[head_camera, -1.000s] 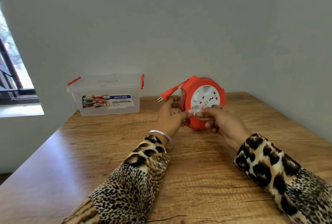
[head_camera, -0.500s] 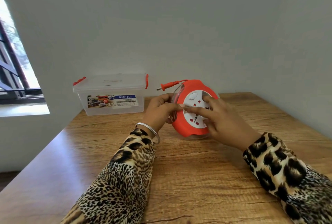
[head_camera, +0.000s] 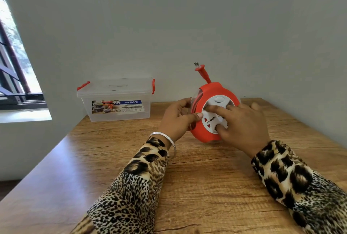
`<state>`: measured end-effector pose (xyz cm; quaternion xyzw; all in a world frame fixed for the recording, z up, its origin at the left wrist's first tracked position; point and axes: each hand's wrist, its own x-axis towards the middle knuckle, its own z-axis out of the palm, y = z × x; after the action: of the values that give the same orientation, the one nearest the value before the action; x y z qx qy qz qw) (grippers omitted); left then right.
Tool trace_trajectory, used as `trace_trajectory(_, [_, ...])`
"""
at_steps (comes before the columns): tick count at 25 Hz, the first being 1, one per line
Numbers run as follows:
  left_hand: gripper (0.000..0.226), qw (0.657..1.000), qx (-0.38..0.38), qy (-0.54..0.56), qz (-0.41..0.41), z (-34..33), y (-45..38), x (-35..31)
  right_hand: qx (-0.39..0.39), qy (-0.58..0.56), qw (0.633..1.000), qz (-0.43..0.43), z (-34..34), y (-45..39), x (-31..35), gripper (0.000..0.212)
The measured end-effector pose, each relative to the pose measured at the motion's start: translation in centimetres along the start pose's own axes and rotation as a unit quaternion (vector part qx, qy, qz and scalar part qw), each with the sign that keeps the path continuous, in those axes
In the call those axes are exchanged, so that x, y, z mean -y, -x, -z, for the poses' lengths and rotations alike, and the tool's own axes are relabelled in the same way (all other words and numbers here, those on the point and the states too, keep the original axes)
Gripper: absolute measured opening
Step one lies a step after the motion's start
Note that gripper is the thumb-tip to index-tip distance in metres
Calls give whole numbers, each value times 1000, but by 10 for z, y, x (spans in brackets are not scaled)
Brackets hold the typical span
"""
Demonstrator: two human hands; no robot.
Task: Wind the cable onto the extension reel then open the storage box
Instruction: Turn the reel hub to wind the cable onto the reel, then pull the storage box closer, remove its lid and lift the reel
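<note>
An orange extension reel (head_camera: 208,93) with a white socket face stands on edge on the wooden table (head_camera: 206,186). Its orange plug (head_camera: 201,71) sticks up from the top of the reel on a short stub of cable. My left hand (head_camera: 176,121) grips the reel's left rim, thumb on the front. My right hand (head_camera: 242,124) lies on the white socket disc, fingers spread across it. The clear storage box (head_camera: 116,100) with red clips sits lid-closed at the back left of the table.
White walls meet behind the table and close in on the right. A window (head_camera: 16,76) is at the far left. The table's left edge runs diagonally toward me.
The reel has turned: the plug swung from pointing left to pointing up. My right hand's fingers shifted across the socket disc. The view moved closer.
</note>
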<state>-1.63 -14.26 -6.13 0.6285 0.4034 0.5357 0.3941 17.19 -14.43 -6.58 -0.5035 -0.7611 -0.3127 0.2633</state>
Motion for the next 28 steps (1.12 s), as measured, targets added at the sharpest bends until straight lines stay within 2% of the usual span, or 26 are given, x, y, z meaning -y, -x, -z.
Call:
trace_trajectory(3, [39, 1000, -11, 2, -6, -4, -1, 4, 8, -34, 999, -28, 2, -1, 1, 54])
trace_trajectory(5, [39, 999, -22, 21, 22, -6, -2, 7, 30, -54, 997, -38, -1, -2, 1, 55])
trace_trajectory(8, [36, 994, -37, 42, 90, -13, 0, 16, 103, -92, 989, -52, -11, -7, -5, 59])
trace_trajectory(10, [34, 990, -43, 56, 124, -17, -2, 25, 173, -150, 970, -80, -19, -7, -10, 60])
trace_trajectory(13, [25, 988, -40, 63, 139, -22, -11, 35, 222, -214, 946, -102, -32, -6, -15, 64])
trace_trajectory(16, [14, 989, -40, -12, 144, -21, -20, 45, 220, -222, 944, -108, -42, -8, -15, 62])
trace_trajectory(20, [35, 975, -35, -164, 144, -13, -40, 53, 218, -233, 940, -121, -54, -14, -16, 59])
trace_trajectory(23, [34, 942, -24, -319, 97, -16, -41, 47, 241, -207, 940, -127, -53, -17, -20, 56])
trace_trajectory(26, [38, 936, -34, -348, 42, -20, -33, 40, 255, -203, 936, -135, -48, -18, -20, 54])
trace_trajectory(28, [50, 936, -24, -345, 61, -17, -31, 44, 278, -208, 925, -152, -43, -22, -16, 53])
